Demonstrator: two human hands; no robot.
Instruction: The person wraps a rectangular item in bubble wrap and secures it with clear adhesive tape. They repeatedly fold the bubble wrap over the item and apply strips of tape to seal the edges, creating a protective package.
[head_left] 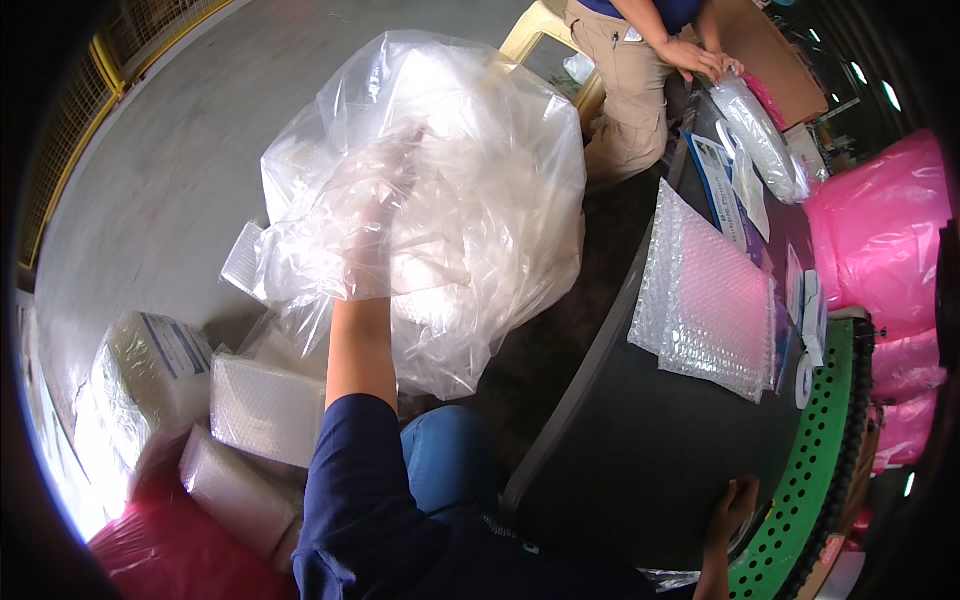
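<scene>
On my head view, the left hand (405, 155) is veiled by the large, crumpled clear-plastic bag (510, 200), left of the flat black table (640, 460); I can't tell its grip. The right hand (738, 505) curls loosely at the table, any hold unclear.

Clear, whitish bag (510, 240); bubble-patterned pouches (705, 300); black worktop (630, 450); green rail (783, 512), dark-dotted; pink sacks (885, 240); navy sleeve (365, 460).
</scene>
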